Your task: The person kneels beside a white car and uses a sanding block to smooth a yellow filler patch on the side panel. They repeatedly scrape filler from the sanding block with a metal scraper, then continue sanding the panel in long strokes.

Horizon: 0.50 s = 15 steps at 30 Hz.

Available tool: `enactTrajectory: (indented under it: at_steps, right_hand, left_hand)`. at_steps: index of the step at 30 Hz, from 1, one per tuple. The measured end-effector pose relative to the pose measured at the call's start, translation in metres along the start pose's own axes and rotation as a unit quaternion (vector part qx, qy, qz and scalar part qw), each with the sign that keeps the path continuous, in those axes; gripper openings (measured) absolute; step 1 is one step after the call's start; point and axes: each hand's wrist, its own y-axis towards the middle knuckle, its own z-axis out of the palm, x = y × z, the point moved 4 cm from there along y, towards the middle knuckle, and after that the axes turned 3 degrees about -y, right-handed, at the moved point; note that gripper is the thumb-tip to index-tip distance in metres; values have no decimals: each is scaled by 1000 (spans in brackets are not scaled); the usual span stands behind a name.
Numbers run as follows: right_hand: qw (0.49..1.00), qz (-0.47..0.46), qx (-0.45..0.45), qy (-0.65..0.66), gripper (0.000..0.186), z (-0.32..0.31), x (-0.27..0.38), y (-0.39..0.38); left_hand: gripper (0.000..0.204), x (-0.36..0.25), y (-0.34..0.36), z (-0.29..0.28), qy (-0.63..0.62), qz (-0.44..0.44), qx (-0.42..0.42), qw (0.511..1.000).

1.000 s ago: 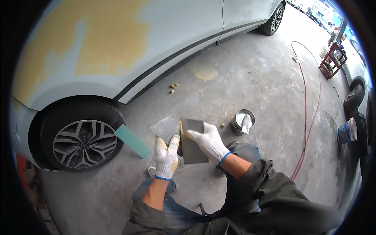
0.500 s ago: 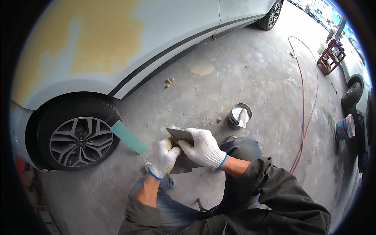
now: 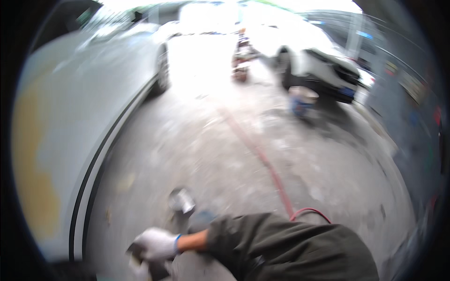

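Observation:
Motion smears the whole view. My right hand (image 3: 154, 242), in a white glove with a blue cuff, is closed on a grey metal putty plate (image 3: 133, 249) at the lower left. My left hand (image 3: 139, 270) shows only as a blurred white glove just below it at the bottom edge, its fingers too smeared to read. A round tin (image 3: 177, 200) with a white tube in it stands on the floor just beyond my right hand. Left of both hands is a white car's side (image 3: 93, 98) with patches of yellow filler.
A red hose (image 3: 266, 162) runs along the concrete floor (image 3: 225, 154). A blue-and-white bucket (image 3: 301, 104) stands before a second white car (image 3: 318, 70) at the back right. A red trolley (image 3: 241, 63) is farther back. A grey wall (image 3: 408, 131) lines the right side.
The view has swung up and to the right, blurring everything and showing both cars and the wall. My hands and the plate now sit at the lower left, my left hand mostly out of frame.

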Motion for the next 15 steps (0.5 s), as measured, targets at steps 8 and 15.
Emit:
enactTrajectory:
  at_steps: [8,15]
  right_hand:
    - [993,-10,-110,-39,30,-22,2,-41]
    - [989,-41,-139,-12,39,-34,16,-10]
  left_hand:
    - [40,-47,-23,17,37,-27,-12,999]
    - [38,-85,-15,15,40,-31,-26,998]
